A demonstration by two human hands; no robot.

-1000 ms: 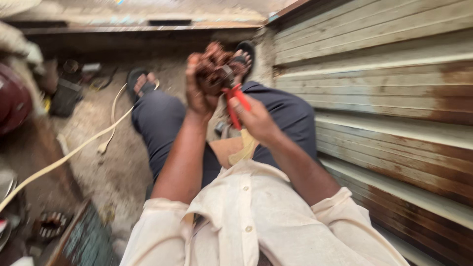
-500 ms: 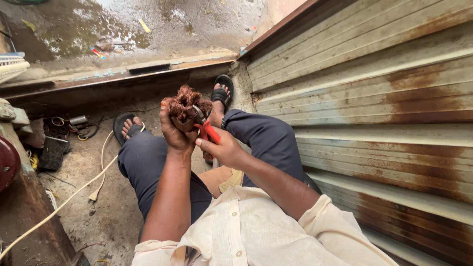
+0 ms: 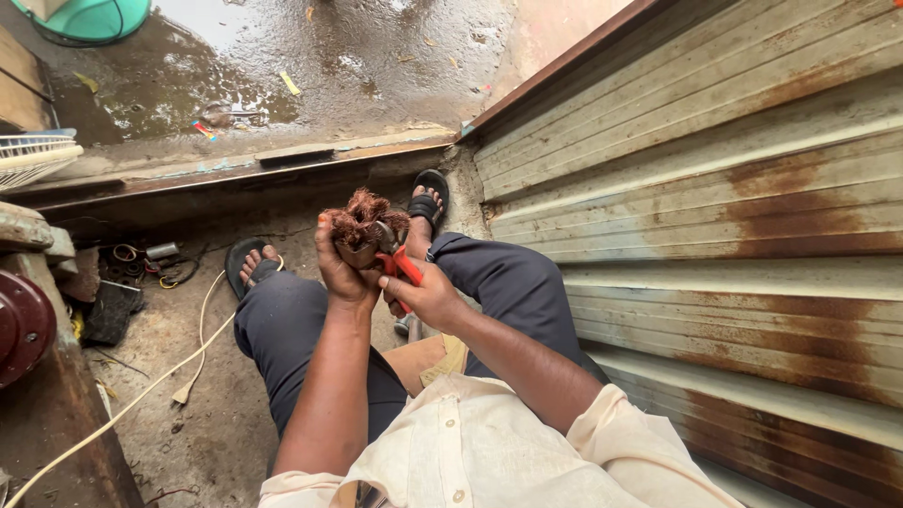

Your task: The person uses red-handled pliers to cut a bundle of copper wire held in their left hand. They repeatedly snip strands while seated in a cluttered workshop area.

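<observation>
The left hand (image 3: 343,273) is wrapped tight around 1 motor winding core with a bushy tuft of copper wire (image 3: 362,221) sprouting from its top, held up in front of the chest, above the knees. The right hand (image 3: 428,296) is closed around 1 red-handled cutter (image 3: 403,268), whose nose touches the side of the copper bundle. Whether the cutter's blades are apart or together cannot be told.

The person sits with 2 legs in dark trousers (image 3: 513,287) stretched forward, and 2 black sandals: 1 on the left foot (image 3: 249,265), 1 on the right foot (image 3: 428,199). A cream shirt (image 3: 489,447) fills the bottom edge.

To the right stands 1 rusted corrugated metal shutter (image 3: 734,216). 1 pale cord (image 3: 160,376) runs across the dirt floor at left. Near it lie a few small wire coils (image 3: 127,254) and 1 dark red round motor housing (image 3: 23,325). Beyond the step, the ground (image 3: 376,66) is wet, with 1 green tub (image 3: 89,17) at the top left corner.
</observation>
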